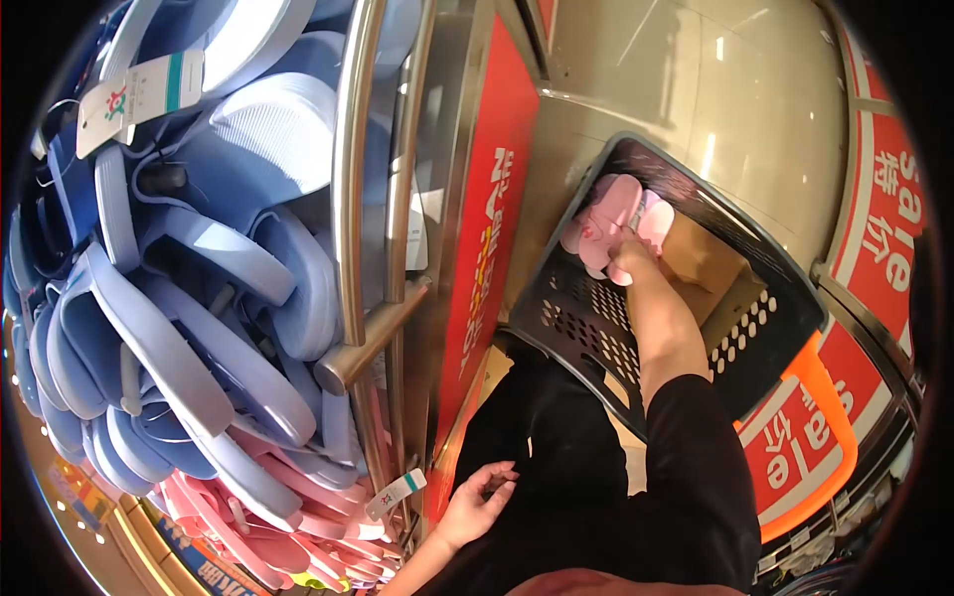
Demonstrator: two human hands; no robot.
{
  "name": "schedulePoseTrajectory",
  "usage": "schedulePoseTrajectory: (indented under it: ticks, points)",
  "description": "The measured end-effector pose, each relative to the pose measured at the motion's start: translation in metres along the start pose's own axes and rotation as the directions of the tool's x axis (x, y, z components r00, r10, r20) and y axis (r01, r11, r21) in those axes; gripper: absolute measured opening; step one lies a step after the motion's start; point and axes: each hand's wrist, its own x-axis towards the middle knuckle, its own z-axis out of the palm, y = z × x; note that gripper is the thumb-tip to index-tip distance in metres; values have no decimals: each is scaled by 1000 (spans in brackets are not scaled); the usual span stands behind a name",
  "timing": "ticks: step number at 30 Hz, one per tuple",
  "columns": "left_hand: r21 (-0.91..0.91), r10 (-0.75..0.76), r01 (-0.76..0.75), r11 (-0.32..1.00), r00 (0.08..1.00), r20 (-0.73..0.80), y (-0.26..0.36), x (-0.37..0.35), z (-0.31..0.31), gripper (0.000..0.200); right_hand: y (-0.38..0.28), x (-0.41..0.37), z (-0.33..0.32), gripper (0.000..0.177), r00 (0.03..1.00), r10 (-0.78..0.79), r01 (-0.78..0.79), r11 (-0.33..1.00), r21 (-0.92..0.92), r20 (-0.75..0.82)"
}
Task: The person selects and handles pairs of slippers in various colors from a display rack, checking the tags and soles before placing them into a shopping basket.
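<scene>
Pink slippers (608, 214) are inside a dark basket (586, 328) with perforated walls, near its far end. My right hand (632, 260) reaches down into the basket and has its fingers closed on the pink slippers. Beside them in the basket is a brown cardboard piece (701, 260). My left hand (481, 502) hangs low in front of my dark clothing, its fingers loosely curled and apart, with nothing in it. To its left hangs a white tag (397, 494) by the rack.
Blue slippers (179, 338) crowd a metal rack (350, 199) on the left, with pink ones (248, 507) below. A red sign panel (482, 228) stands beside the rack. An orange handle (840, 437) juts from the basket's right. Red sale signs (884, 219) line the right side.
</scene>
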Motion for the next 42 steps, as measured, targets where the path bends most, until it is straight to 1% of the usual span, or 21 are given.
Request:
schedulePoseTrajectory:
  ticks: [2, 6, 7, 8, 10, 12, 14, 17, 18, 20, 23, 26, 29, 32, 33, 34, 36, 37, 38, 41, 42]
  points:
    - [21, 22, -21, 1000, 999, -41, -1, 6, 0, 33, 19, 32, 29, 70, 992, -89, 95, 994, 58, -91]
    - [77, 83, -79, 994, 996, -44, -14, 3, 5, 33, 28, 7, 22, 51, 996, -10, -10, 974, 228, 86]
    - [81, 69, -66, 995, 997, -28, -14, 0, 7, 33, 23, -17, 20, 48, 992, 31, -3, 974, 225, -120]
    - [77, 73, -72, 994, 997, -16, -12, -9, 9, 33, 44, 2, 53, 43, 913, -139, 185, 979, 86, -384]
    - [62, 126, -128, 990, 992, 31, -3, -21, 14, 34, 46, -45, 17, 39, 935, -176, 248, 945, 212, -309]
    - [40, 201, -203, 978, 978, 49, -3, -35, 18, 34, 67, -50, 31, 28, 916, -306, 391, 545, 741, -258]
    - [53, 252, -255, 965, 966, 65, 8, -52, 21, 33, 54, -131, -17, 28, 932, -252, 342, 373, 863, -261]
    - [24, 366, -367, 930, 929, 57, 17, -78, 22, 33, 55, -213, -56, 37, 901, -407, 80, -182, 980, -149]
    - [42, 424, -426, 904, 904, 52, 20, -85, 19, 33, 55, -241, -68, 37, 896, -412, 97, -175, 980, -163]
    - [50, 451, -452, 891, 892, 28, 28, -108, 11, 42, 54, -301, -96, 44, 802, -598, -215, -277, 936, 7]
    - [21, 603, -603, 797, 795, -58, 18, -133, -2, 64, 40, -408, -124, 51, 675, -736, -268, -310, 912, -52]
    - [159, 728, -711, 685, 677, -108, 13, -165, -23, 92, 17, -521, -135, 54, 588, -807, -283, -267, 921, -53]
    - [502, 926, -797, 335, 378, -19, 6, -200, -49, 109, 1, -585, -118, 54, 399, -915, -242, -47, 969, 55]
    - [235, 936, -920, 314, 259, -239, -40, -199, -80, 99, -34, -654, -104, 52, 182, -964, -254, 143, 957, 192]
    - [250, 928, -920, 303, 225, -296, -56, -208, -95, 79, -45, -660, -98, 52, 0, -975, -229, 217, 949, 223]
    - [541, 971, -832, 122, -13, -239, -58, -229, -117, 58, -57, -683, -93, 53, 69, -960, -233, 249, 940, 271]
    - [549, 986, -827, 117, 29, -166, -88, -250, -136, 61, -82, -715, -77, 57, -34, -934, -197, 356, 913, 357]
    - [-49, 837, -902, 428, 416, -355, -96, -279, -126, 66, -93, -729, -68, 58, -64, -895, -182, 446, 876, 442]
    - [66, 881, -984, 166, 118, -457, -115, -286, -128, 74, -102, -747, -61, 59, -64, -849, -188, 526, 829, 524]
    - [-370, 657, -900, -228, 138, -741, -159, -302, -124, 79, -127, -797, -42, 60, -146, -756, -48, 650, 758, 638]
    - [-335, 580, -890, -311, 102, -808, -162, -311, -124, 70, -133, -801, -38, 60, -159, -735, -34, 671, 741, 659]
